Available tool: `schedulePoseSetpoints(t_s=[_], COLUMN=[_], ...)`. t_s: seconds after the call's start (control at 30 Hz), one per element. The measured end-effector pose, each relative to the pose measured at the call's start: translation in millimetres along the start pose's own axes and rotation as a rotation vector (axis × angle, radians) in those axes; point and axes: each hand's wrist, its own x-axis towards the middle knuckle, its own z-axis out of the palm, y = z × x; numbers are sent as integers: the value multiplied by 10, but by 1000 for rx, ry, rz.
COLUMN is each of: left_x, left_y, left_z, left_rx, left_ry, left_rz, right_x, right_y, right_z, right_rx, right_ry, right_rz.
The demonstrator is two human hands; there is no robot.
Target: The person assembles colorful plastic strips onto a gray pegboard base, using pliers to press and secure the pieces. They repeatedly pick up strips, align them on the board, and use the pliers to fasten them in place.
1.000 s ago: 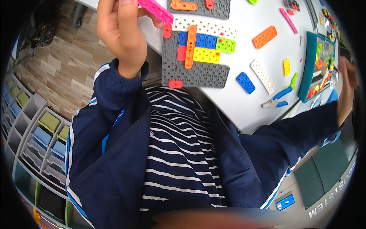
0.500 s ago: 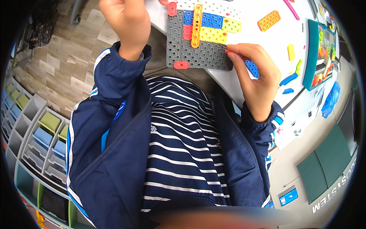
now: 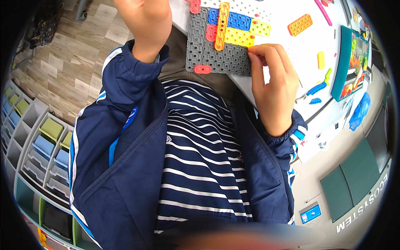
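Observation:
A dark grey perforated building plate (image 3: 228, 62) overhangs the near edge of the white table. Blue (image 3: 239, 21), yellow (image 3: 238, 37) and lime (image 3: 261, 28) building strips lie flat across its upper part, crossed by an upright orange-yellow strip (image 3: 222, 27) with red pegs. Red connectors sit at its upper left corner (image 3: 195, 6) and lower edge (image 3: 202, 69). At the plate's right edge, my right hand (image 3: 273, 81) pinches thumb and forefinger together; the small red peg between them is now hidden by the fingertips. My left hand (image 3: 148, 25) is beside the upper left corner, its fingers cut off by the frame.
Further right on the table (image 3: 287, 46) lie an orange block (image 3: 300, 25), a yellow strip (image 3: 321, 60), blue pieces (image 3: 316, 88) and a long pink strip (image 3: 323, 12). A teal-edged box (image 3: 342, 62) stands beyond them. Drawer shelving (image 3: 46, 146) stands at the lower left.
My right hand has shifted slightly up, its fingertips now against the plate's right edge, covering the red peg. Plate and left hand appear a little further right and higher in the picture.

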Motion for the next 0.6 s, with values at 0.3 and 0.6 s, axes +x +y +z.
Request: schedulePoseSetpoints(t_s=[0.3, 0.6], left_x=[-3, 33], left_y=[4, 121], left_z=[22, 28], left_rx=[-20, -32], left_ry=[-11, -59], left_rz=[-3, -239], right_x=[-42, -148], right_y=[-112, -51], right_z=[72, -62], right_rx=[-108, 67], right_ry=[36, 193], right_rz=[42, 135])
